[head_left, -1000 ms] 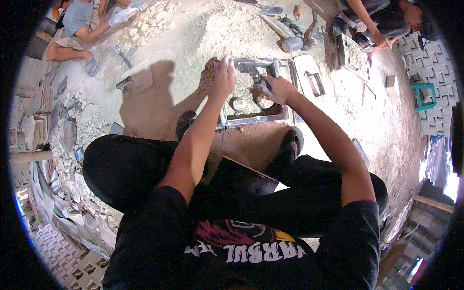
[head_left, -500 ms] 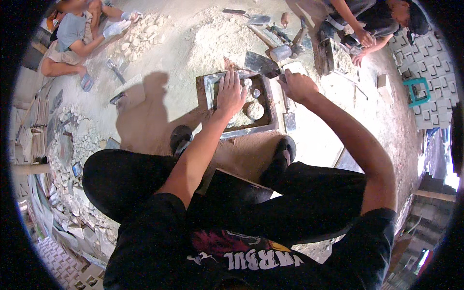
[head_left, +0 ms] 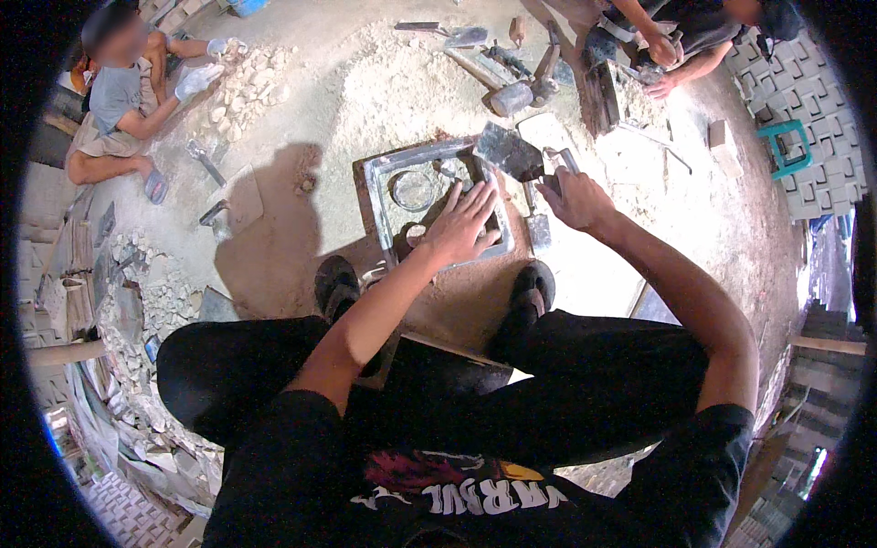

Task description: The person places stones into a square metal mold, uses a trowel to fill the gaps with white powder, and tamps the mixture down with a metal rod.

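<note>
A square, dark-edged frame (head_left: 376, 208) lies on the floor in front of my feet. Inside it are pale powdery material, a round ring-like shape (head_left: 414, 191) and some smaller round pieces. My left hand (head_left: 464, 224) is spread over the frame's right half, palm down, and covers part of what lies there. Whether its palm presses on the fill cannot be told. My right hand (head_left: 577, 198) grips the handle of a trowel (head_left: 512, 151). The trowel's broad, dusty grey blade points left over the frame's far right corner.
Beyond the frame lie loose pale powder (head_left: 393, 78), a mallet (head_left: 512, 99) and several hand tools. A smaller trowel (head_left: 539, 234) rests right of the frame. Co-workers sit far left, by pale chunks (head_left: 251, 91), and far right, near a teal stool (head_left: 786, 149).
My left hand has shifted from the frame's far left to its right half, uncovering the ring-like shape. The trowel, still in my right hand, has moved slightly nearer and right.
</note>
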A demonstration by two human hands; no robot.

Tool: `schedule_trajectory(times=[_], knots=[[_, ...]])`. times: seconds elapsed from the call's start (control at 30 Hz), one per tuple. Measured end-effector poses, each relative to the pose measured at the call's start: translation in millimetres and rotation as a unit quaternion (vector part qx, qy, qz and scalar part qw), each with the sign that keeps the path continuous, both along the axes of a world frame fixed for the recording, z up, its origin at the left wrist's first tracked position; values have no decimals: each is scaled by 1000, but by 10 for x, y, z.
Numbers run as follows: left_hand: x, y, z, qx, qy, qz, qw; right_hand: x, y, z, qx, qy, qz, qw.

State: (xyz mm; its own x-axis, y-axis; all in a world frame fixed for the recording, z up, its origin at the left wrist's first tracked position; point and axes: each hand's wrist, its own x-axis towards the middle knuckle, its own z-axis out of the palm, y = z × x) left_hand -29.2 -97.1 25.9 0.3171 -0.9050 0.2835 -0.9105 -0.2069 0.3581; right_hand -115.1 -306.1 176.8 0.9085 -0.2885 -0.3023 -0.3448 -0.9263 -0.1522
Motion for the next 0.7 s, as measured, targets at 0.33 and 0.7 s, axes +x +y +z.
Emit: schedule_trajectory(times=[0.33, 0.7], knots=[[471, 530, 12, -65, -35, 153, 985, 95, 137, -88, 22, -32, 18, 999], [600, 369, -5, 60, -140, 47, 987, 132, 272, 128, 64, -45, 52, 996]])
